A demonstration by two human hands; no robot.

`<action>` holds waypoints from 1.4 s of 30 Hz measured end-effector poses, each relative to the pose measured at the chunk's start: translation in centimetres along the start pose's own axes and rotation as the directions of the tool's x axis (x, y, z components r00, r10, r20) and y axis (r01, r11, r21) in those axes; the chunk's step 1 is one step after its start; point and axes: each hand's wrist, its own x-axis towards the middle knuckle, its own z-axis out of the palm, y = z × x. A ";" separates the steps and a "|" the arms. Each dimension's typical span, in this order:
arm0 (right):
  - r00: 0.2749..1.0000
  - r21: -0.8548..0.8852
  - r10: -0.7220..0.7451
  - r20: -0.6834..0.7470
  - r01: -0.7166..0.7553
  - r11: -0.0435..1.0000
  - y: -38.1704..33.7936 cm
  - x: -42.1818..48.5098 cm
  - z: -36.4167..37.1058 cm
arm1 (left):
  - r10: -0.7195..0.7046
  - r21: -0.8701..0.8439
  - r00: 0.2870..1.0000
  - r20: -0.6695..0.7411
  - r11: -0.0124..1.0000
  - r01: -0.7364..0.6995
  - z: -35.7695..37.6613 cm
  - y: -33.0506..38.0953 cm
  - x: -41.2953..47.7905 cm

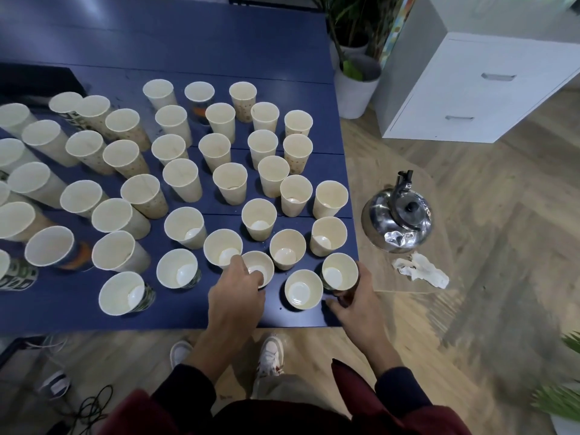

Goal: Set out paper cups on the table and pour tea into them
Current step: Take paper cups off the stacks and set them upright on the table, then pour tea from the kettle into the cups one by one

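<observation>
Left hand (237,288) curled over rim of front-row cup (262,265), pinching it. Right hand (356,298) wrapped round corner cup (340,271), right at edge of blue table (219,42). Cups look empty, light and packed close: a nudge likely topples neighbouring cups (303,288), or corner cup drops off. Kettle (397,218) stands apart on side table (378,268).

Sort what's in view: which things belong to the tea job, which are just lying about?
Job: paper cups on the blue table; steel kettle; left hand gripping a near cup; right hand gripping the corner cup.
Lying about: crumpled tissue; potted plant; white drawer cabinet; floor cables.
</observation>
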 end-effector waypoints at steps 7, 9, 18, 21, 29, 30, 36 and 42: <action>1.000 0.002 -0.012 -0.019 0.012 1.000 0.5 -0.4 0.5 | 0.053 -0.060 0.995 -0.080 0.997 -0.058 0.4 -0.5 -0.8; 1.000 -0.007 0.001 -0.032 -0.001 1.000 0.9 -0.4 0.5 | 0.063 -0.136 0.992 -0.109 0.988 -0.078 0.4 -0.5 -1.0; 0.997 -0.075 0.028 -0.066 -0.033 0.997 1.0 -0.2 0.5 | 0.144 -0.297 0.937 -0.318 0.923 -0.243 -1.8 0.9 1.4; 0.993 -0.141 0.089 -0.075 -0.099 0.985 0.6 0.1 0.0 | 0.222 -0.330 0.921 -0.320 0.885 -0.328 -2.6 1.9 3.1; 0.974 -0.213 0.201 -0.107 -0.220 0.952 -1.4 0.6 -5.3 | 0.431 -0.427 0.859 -0.275 0.746 -0.511 -4.6 8.3 8.2; 0.973 -0.217 0.208 -0.097 -0.225 0.950 -1.5 1.0 -5.8 | 0.454 -0.428 0.850 -0.268 0.734 -0.527 -4.7 8.8 8.6; 0.972 -0.321 0.216 -0.093 -0.234 0.918 -1.8 4.8 -9.5 | 0.542 -0.389 0.824 -0.162 0.733 -0.558 -5.5 12.7 11.9; 0.992 -0.394 0.106 -0.067 -0.124 0.911 -1.9 12.7 -12.8 | 0.563 -0.326 0.824 -0.067 0.768 -0.551 -6.5 19.0 16.4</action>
